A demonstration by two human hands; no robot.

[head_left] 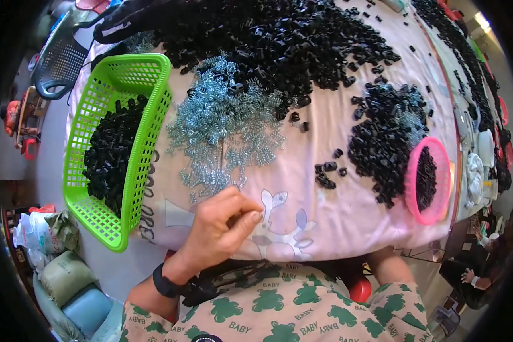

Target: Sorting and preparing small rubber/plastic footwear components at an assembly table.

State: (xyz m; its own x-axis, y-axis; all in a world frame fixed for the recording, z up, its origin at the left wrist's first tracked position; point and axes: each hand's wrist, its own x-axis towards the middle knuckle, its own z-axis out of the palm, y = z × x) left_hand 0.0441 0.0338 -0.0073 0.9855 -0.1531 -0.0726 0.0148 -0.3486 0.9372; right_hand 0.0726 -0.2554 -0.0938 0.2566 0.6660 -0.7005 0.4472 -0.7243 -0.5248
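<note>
My left hand, with a dark band on its wrist, is closed above the near edge of the cloth-covered table. Its fingers curl in against the thumb, and anything between them is too hidden to name. Just beyond it spreads a heap of small silvery coil springs. These run into a large pile of small black plastic parts. My right forearm reaches beneath the table's near edge, so the hand is out of sight. Several loose black parts lie right of centre.
A green basket of black parts stands at the left. To the right are another black pile with springs and a pink basket holding dark pieces. A chair stands far left; another person's hand shows lower right.
</note>
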